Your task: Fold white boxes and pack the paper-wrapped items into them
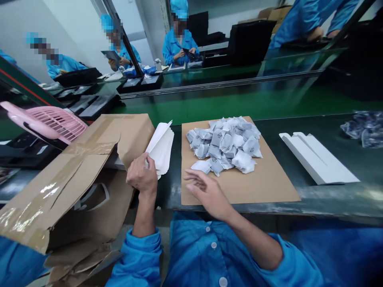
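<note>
Left hand [143, 175] clamped on a stack of white paper sheets [160, 146] at centre frame, beside an open cardboard box [74, 167].
Right hand [206, 191], fingers apart and empty, hovers near small white packets [226, 144] on a cardboard sheet [263, 179]; a careless sweep could scatter them.

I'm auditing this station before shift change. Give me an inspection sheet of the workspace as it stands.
Surface: dark bench, green conveyor behind.
Job's things: stack of white sheets over open carton; heap of small white packets on cardboard sheet.
Clutter: white foam strips, clear bags, pink fan.
Hands: left hand grips the white sheets; right hand open, empty, near packets.
Cables: nothing seen.
Surroundings: workers in blue coats across the line, black trays.
</note>
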Available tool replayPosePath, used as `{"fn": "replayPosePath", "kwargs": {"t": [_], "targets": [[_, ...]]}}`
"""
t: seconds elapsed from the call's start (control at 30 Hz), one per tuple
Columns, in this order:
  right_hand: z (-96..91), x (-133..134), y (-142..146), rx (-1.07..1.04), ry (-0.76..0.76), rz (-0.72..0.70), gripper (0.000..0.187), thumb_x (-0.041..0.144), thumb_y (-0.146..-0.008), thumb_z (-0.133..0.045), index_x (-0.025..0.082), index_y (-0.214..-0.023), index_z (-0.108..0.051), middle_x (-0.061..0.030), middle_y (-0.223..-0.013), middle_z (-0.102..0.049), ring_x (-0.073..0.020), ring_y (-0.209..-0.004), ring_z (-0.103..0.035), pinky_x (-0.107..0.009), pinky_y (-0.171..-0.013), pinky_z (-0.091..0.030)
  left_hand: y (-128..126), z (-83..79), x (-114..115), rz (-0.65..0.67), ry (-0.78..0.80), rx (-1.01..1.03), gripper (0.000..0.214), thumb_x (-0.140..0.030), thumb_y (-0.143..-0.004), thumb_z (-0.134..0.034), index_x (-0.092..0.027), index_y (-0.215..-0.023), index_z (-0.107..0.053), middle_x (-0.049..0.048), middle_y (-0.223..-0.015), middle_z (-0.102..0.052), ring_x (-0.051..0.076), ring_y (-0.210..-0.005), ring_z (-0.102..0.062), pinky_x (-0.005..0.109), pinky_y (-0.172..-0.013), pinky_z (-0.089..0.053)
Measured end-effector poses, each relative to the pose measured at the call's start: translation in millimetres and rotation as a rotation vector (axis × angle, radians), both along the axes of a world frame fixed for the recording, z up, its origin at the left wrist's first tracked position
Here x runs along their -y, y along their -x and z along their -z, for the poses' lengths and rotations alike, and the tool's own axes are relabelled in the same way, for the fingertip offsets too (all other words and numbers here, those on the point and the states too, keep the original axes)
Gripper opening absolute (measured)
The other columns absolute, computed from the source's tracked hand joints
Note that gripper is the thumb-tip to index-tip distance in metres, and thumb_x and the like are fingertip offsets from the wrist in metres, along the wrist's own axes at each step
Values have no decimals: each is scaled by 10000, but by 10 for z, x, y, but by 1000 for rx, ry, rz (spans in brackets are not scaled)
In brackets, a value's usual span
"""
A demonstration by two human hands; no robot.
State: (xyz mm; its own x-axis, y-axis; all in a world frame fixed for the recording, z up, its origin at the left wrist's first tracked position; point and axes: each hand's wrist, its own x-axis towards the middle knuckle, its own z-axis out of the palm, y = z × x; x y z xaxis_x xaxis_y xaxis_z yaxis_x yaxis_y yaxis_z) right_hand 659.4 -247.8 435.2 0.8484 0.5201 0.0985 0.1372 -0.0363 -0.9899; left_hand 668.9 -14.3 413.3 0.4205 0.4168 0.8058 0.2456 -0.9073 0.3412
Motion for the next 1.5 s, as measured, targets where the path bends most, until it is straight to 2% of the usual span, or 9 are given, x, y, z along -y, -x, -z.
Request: {"fn": "replayPosePath", "kwargs": {"t": [0.17,0.37,0.53,0.63,0.7,0.83,0.93,1.07,1.5], "targets": [[-38,-528,-409,-337,-226,-62,569,418,-872,-635,165,-1362,-494,-133,-1203,-657,-159,-867,-688,-279,-691,-579,31,-75,75,77,-71,108,175,-214,-920,-554,-159,-900,-719,154,-956,-767,248,-934,-715,422,-884,-519],[-119,-443,-498,-367,-415,42,505,429,-863,-645,175,-1294,-577,-124,-1224,-682,-228,-1008,-688,-346,-806,-587,562,81,961,508,-142,-35,240,-186,-856,-669,-245,-1088,-690,110,-1127,-746,254,-1080,-700,493,-1022,-493],[-218,520,-522,-161,99,-610,281,322,-874,-649,157,-1086,-729,-64,-1022,-761,-185,-859,-715,-275,-771,-556,940,-150,1026,707,610,108,701,-550,-871,-602,-286,-1484,-391,148,-1464,-516,319,-1335,-516,507,-1011,-519],[-259,877,-511,-2,373,-924,257,346,-893,-646,144,-1007,-758,-42,-902,-767,-166,-754,-699,-225,-666,-516,866,-361,845,870,869,-366,459,-543,-782,-714,-214,-1103,-706,88,-991,-749,263,-904,-713,343,-724,-599],[-243,936,-392,217,553,-733,300,387,-875,-680,144,-1038,-744,-60,-895,-760,-186,-746,-690,-242,-637,-503,773,-389,826,808,939,-544,264,-436,-759,-759,-175,-788,-729,28,-693,-706,170,-631,-657,252,-564,-535],[-122,885,55,818,830,-35,702,446,-830,-724,96,-1401,-514,-204,-1146,-689,-316,-949,-662,-406,-756,-532,690,-237,938,739,1335,-394,279,-427,-725,-770,-166,-781,-688,-5,-664,-663,123,-573,-593,218,-508,-502],[-41,900,267,1061,816,-60,646,351,-914,-606,34,-1448,-426,-224,-1167,-671,-313,-965,-645,-439,-776,-532,716,-144,885,958,1514,-637,321,-444,-728,-763,-152,-853,-711,41,-719,-704,164,-596,-644,266,-514,-547],[-61,1028,228,1097,650,-208,513,228,-956,-482,29,-1427,-436,-198,-1259,-648,-279,-1073,-630,-436,-857,-533,720,-175,720,1140,1352,-984,326,-417,-785,-721,-162,-985,-756,78,-748,-742,203,-587,-693,314,-550,-592],[-4,1003,203,1272,753,58,358,77,-931,-417,22,-1221,-621,-216,-1130,-715,-306,-1047,-694,-437,-912,-576,556,-265,779,860,874,-717,155,-203,-751,-670,-210,-851,-788,23,-803,-774,172,-693,-710,238,-609,-571]]}}
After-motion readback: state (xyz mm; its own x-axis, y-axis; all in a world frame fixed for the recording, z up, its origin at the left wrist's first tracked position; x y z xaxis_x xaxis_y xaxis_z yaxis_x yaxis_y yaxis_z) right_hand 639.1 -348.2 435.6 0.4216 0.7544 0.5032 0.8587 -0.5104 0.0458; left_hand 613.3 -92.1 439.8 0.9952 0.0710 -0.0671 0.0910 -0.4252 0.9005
